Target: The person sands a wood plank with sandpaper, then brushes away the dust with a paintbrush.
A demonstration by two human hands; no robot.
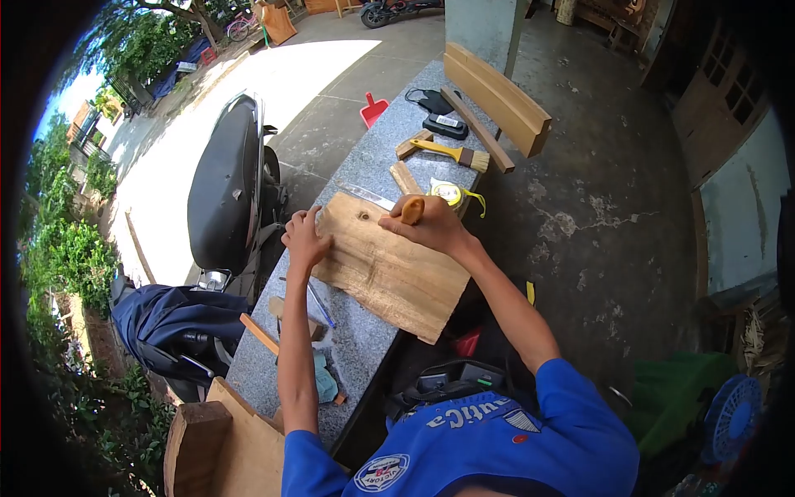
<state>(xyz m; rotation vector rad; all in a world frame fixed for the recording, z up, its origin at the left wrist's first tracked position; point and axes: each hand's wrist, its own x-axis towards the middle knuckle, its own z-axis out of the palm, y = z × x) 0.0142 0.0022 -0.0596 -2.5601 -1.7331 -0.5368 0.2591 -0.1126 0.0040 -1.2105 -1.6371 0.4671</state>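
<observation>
A rough-edged wooden board [389,269] lies across the granite bench top [364,364], its near end sticking out past the bench edge. My left hand [306,238] grips the board's left edge near the far corner, fingers bent around it. On the far part of the board, my right hand [435,225] is closed around a tool with an orange-brown wooden handle [411,210]. A flat shiny metal strip [364,195] shows along the board's far edge, running left from my right hand; where it meets the handle is hidden by the fingers.
Beyond the board are a tape measure [445,192], a paintbrush [454,155], small wood pieces [405,177] and a black case [445,126]. Long timber [497,99] rests at the far end. A blue pen [321,306] lies nearer. A motorbike [228,182] stands left of the bench.
</observation>
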